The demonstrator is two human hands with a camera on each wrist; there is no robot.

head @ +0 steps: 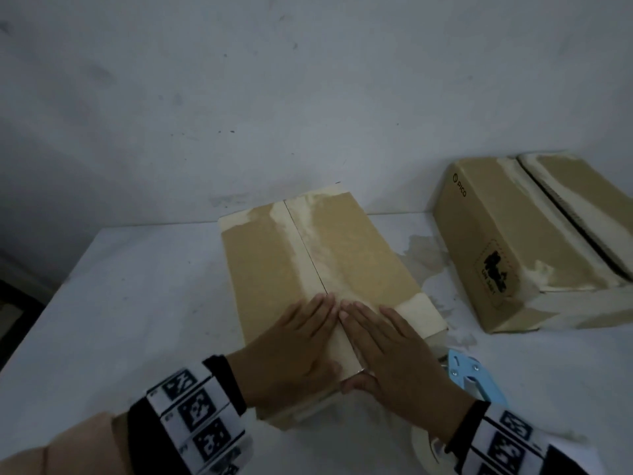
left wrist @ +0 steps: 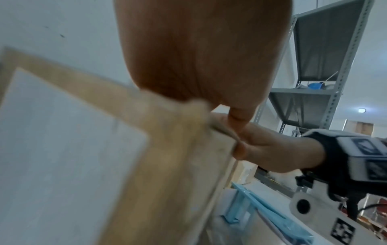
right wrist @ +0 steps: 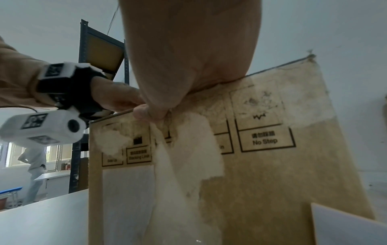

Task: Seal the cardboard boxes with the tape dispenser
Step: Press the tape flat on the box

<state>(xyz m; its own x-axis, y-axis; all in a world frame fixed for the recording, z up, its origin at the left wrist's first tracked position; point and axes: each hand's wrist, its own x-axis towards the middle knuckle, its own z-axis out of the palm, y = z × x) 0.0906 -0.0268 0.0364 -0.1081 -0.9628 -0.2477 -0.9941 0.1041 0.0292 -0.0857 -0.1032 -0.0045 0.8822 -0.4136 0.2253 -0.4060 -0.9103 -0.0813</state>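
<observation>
Both palms down: left hand (head: 294, 341) and right hand (head: 394, 347) lie flat, fingers straight, nothing grasped, pressing the near box's (head: 274, 255) flaps closed. Its contents are hidden.

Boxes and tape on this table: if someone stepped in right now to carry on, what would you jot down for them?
Left hand: flat, fingers straight, pressing the near end of the centre box beside its middle seam.
Right hand: flat on the other side of the seam, thumb hooked over the near edge.
Blue tape dispenser: lying on the table by the right wrist, not held.
Second box: at the right, flaps not fully shut.
Done: centre box flaps pressed closed. No fresh tape is discernible over the seam, only old torn patches.
Left: pick up the dispenser, tape the centre seam, then close and tape the second box.
</observation>
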